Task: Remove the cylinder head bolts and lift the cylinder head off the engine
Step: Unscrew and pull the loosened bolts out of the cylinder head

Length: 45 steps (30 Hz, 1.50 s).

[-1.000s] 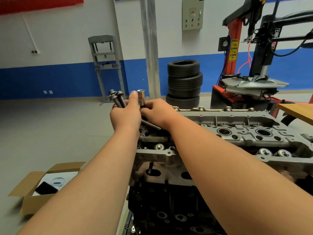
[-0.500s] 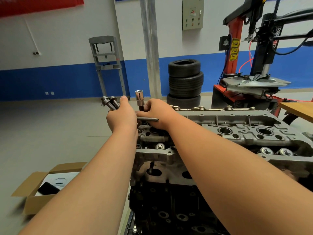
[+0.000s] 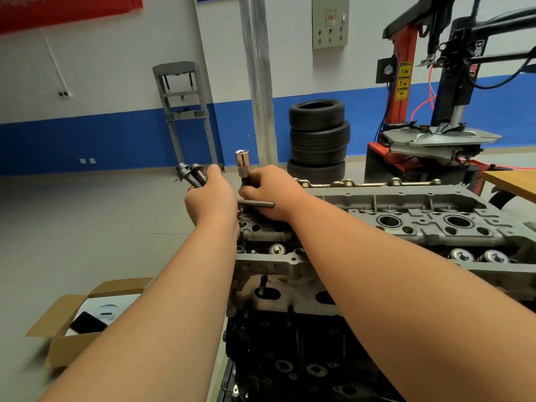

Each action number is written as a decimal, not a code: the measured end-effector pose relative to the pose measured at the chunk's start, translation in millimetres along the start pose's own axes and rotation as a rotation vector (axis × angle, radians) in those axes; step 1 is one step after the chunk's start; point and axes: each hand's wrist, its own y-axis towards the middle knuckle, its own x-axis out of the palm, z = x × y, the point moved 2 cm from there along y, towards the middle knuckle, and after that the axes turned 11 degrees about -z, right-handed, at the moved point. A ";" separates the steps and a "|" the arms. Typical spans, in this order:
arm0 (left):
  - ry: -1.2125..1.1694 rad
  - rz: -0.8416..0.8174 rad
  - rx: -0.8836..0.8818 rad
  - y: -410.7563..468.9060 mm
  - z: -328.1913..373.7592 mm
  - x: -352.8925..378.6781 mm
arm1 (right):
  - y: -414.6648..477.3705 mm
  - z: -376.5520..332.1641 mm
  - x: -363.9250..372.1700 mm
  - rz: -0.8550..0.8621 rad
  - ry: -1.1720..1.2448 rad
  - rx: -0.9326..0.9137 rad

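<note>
The cylinder head [image 3: 406,224] sits on top of the black engine block [image 3: 290,358]. Both hands are over the left end of the cylinder head. The left hand [image 3: 211,198] is closed tight around a bunch of long head bolts [image 3: 190,174]. The bolt heads stick out away from the cylinder head, and one threaded tip points back over it. The right hand [image 3: 269,192] has its fingers curled around a socket tool [image 3: 242,163] that stands straight up from the cylinder head. A cardboard box [image 3: 66,348] lies on the floor to the left of the cylinder head. A stack of tyres [image 3: 319,140] stands behind it.
</note>
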 end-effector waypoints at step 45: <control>0.145 -0.013 0.226 1.6 -1.4 4.2 | -18.1 -18.7 -22.3 0.148 0.618 -0.047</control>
